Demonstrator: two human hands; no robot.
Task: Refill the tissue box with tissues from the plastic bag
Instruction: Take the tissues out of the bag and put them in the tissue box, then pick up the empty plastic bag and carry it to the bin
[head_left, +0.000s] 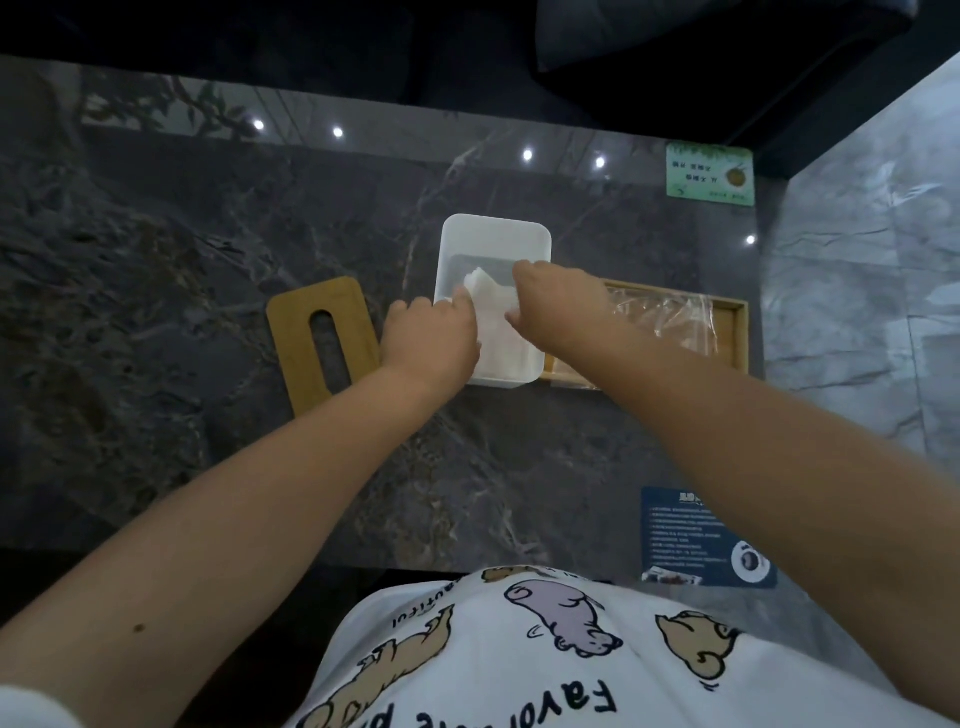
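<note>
A white plastic tissue box (493, 236) stands open on the dark marble table, its lid off. White tissues (501, 322) lie inside it, filling the near half. My left hand (431, 338) rests on the box's left near corner, fingers on the tissues. My right hand (556, 301) reaches over the right rim, fingertips pressing on the tissues. The wooden lid (322, 338) with its long slot lies flat to the left. A clear plastic bag (660, 317) lies crumpled in a wooden tray (737, 332) to the right.
A green card (710, 174) lies at the table's far right and a dark blue card (696, 535) near the front right edge. A pale marble wall (857, 286) borders the table on the right. A dark seat sits beyond the far edge.
</note>
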